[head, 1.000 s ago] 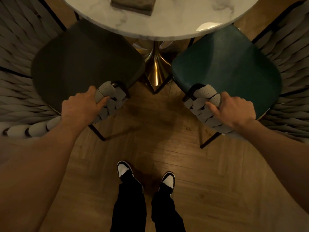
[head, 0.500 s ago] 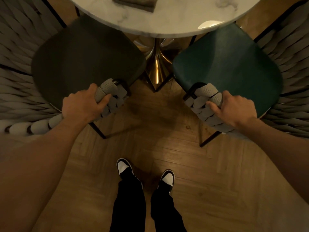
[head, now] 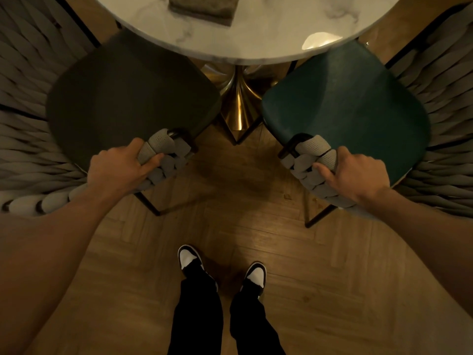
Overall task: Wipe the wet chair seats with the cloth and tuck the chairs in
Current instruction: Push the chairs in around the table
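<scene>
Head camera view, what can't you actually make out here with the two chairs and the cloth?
- Head view: far part of the cloth is cut off by the top edge.
- Front edges of the dark seat and teal seat lie hidden under the marble table.
- Whether either seat is wet: too dim to tell.
- Fingertips of the left hand and right hand curl behind the woven chair backs.
</scene>
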Demonstrator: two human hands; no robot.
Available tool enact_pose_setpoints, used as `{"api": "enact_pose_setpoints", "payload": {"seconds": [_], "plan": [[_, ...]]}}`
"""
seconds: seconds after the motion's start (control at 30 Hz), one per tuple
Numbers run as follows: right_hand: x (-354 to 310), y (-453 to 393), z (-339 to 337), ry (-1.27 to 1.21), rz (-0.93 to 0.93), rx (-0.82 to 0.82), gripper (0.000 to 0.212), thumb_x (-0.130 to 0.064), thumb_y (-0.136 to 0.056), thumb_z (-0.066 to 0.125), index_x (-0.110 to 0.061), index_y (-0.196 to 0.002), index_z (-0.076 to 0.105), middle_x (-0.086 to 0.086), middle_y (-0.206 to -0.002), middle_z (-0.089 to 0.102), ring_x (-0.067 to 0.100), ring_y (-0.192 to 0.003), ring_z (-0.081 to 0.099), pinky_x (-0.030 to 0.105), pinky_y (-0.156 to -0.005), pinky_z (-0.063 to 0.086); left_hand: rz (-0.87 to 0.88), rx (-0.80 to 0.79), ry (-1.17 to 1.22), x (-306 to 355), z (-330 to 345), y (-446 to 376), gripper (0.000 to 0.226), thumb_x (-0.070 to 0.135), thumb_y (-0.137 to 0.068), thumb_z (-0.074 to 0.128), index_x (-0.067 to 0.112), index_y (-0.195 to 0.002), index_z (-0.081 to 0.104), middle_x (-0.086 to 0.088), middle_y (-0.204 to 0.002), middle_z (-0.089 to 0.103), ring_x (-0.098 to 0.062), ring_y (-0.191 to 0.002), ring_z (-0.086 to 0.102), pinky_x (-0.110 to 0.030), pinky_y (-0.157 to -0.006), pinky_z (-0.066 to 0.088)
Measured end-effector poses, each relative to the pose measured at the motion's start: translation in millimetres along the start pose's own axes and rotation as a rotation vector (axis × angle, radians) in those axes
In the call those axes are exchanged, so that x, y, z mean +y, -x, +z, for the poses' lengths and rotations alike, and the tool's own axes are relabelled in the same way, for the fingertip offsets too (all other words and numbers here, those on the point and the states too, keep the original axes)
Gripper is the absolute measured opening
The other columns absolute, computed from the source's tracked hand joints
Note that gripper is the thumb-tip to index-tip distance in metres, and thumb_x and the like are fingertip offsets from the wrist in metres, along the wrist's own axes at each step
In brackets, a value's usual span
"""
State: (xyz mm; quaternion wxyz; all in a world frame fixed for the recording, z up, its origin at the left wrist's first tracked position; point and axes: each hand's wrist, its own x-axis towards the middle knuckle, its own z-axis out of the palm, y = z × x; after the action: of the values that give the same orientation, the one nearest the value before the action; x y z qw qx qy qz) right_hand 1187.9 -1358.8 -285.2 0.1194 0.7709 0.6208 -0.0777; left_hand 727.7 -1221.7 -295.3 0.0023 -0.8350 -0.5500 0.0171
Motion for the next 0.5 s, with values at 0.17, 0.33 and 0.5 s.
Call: {"api": "enact_pose_setpoints", "payload": {"seconds": [0.17, 0.33, 0.5], "plan": [[0.1, -0.4, -0.5, 0.003, -0.013, -0.001, 0.055, -0.071, -0.098, 0.031, -0.017, -0.095, 0.041, -0.002, -0.062, 0.043, 0.014, -0.05, 0.04, 0.028, -0.048, 0.028, 0.025, -0.005, 0.031, -4.8, 2.1, -2.3, 0.056, 0.072, -0.09, 0.035, 0.018, -0.096, 0.048, -0.003, -0.058, 0.048, -0.028, -0.048, 0.052, -0.034, -0.05, 0.041], [-0.9, 0.2, -2.3, -0.024, -0.007, 0.009, 0.057, -0.072, -0.097, 0.031, -0.016, -0.094, 0.042, -0.001, -0.062, 0.045, 0.015, -0.05, 0.042, 0.029, -0.049, 0.03, 0.026, -0.005, 0.058, -4.2, -1.9, -2.4, 0.054, 0.069, -0.09, 0.039, 0.017, -0.097, 0.05, 0.0, -0.058, 0.044, -0.022, -0.046, 0.044, -0.03, -0.048, 0.036], [-3.6, 1.5, -2.8, -0.025, 0.018, -0.002, 0.059, -0.073, -0.097, 0.03, -0.015, -0.093, 0.042, 0.0, -0.063, 0.047, 0.017, -0.052, 0.045, 0.031, -0.05, 0.033, -0.017, -0.048, 0.024, 2.6, -3.0, -1.9, 0.048, 0.063, -0.091, 0.044, 0.016, -0.101, 0.046, 0.0, -0.061, 0.045, -0.02, -0.048, 0.041, -0.03, -0.051, 0.036]]}}
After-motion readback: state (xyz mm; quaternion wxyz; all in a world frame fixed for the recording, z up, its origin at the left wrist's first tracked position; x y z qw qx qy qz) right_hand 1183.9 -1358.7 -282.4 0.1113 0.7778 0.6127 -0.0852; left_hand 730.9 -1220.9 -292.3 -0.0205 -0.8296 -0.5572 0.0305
